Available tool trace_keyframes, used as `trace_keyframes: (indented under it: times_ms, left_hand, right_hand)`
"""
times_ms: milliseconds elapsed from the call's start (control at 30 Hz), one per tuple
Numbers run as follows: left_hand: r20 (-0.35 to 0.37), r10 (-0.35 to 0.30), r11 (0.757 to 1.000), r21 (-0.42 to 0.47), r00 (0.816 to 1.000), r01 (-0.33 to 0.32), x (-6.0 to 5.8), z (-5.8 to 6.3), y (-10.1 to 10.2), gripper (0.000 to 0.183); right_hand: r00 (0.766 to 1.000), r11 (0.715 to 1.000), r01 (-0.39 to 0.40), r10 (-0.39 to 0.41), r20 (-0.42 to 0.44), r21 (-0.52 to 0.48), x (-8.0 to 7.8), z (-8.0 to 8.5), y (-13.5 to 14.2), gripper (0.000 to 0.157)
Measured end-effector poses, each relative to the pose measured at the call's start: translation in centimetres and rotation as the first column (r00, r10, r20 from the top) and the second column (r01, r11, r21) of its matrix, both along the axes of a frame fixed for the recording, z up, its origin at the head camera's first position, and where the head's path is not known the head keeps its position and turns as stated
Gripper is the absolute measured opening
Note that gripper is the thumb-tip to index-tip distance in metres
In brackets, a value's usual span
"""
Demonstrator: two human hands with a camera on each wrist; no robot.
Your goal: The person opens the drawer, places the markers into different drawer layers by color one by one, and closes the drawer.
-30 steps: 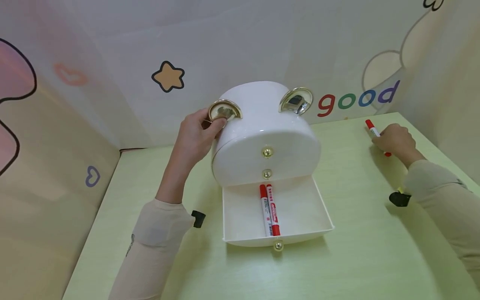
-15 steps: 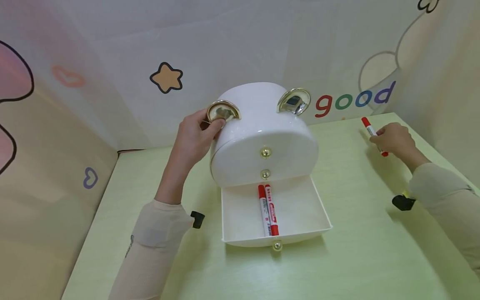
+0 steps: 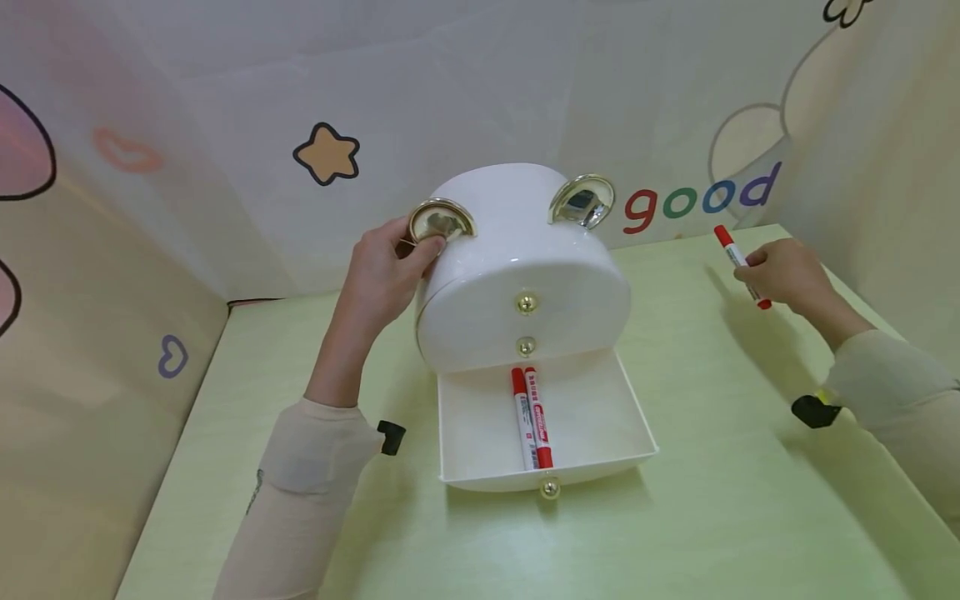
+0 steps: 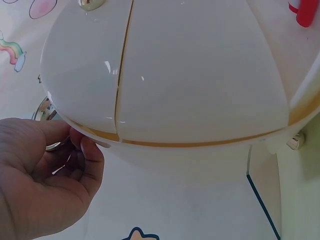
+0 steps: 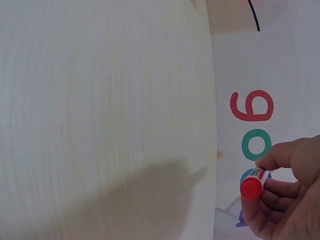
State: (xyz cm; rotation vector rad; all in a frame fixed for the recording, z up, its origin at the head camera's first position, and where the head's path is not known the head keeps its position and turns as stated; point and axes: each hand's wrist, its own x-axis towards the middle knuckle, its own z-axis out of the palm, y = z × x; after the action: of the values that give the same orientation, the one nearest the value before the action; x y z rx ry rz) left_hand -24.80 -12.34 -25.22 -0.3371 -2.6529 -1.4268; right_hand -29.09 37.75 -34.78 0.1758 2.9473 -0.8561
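A white rounded storage box (image 3: 517, 250) with gold ears and gold knobs stands mid-table in the head view. Its bottom drawer (image 3: 600, 417) is pulled out, and two red-and-white markers (image 3: 531, 421) lie side by side in it. My left hand (image 3: 382, 271) pinches the box's left gold ear (image 3: 442, 221) between thumb and fingers. Over the right part of the table, my right hand (image 3: 791, 271) holds another red-capped marker (image 3: 738, 258), its shadow falling on the tabletop apart from it. In the right wrist view the marker's red end (image 5: 251, 188) sticks out between thumb and fingers.
The pale green table (image 3: 712, 500) meets a printed curtain (image 3: 480, 83) at the back, with a star (image 3: 327, 154) and coloured letters (image 3: 701, 200) on it. The right gold ear (image 3: 583, 202) juts up from the box. Curtain walls also close off both sides.
My right hand has lifted the marker off the table, and its shadow now lies farther from it. The left hand keeps its hold on the ear; the view has shifted slightly.
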Motion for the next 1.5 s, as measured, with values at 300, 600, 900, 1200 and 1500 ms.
trace_keyframes:
  times_ms: [300,600,900,1200,1500]
  left_hand:
    - [0.004,0.004,1.000,-0.011,1.000,-0.004,-0.1,0.1,-0.1,0.025]
    - [0.008,-0.012,1.000,0.007,1.000,0.012,-0.1,-0.1,0.0,0.025]
    - [-0.001,-0.004,1.000,0.005,1.000,0.004,0.0,-0.1,0.1,0.022]
    - [-0.010,-0.005,1.000,0.006,1.000,0.005,-0.1,-0.1,0.0,0.021]
    - [-0.003,-0.004,1.000,0.008,1.000,0.004,0.0,-0.1,-0.1,0.022]
  right_hand:
    - [1.000,1.000,-0.020,0.020,0.001,-0.001,1.2,1.6,-0.9,0.042]
    - [0.996,0.997,-0.077,0.077,0.036,0.014,2.9,3.2,-2.0,0.045]
    - [0.994,0.994,-0.107,0.106,0.030,0.027,4.3,4.5,-3.3,0.044]
    - [0.992,0.992,-0.125,0.123,0.040,0.029,6.1,6.1,-4.6,0.043]
    - [0.988,0.988,-0.148,0.146,0.044,0.048,7.7,7.2,-5.4,0.042]
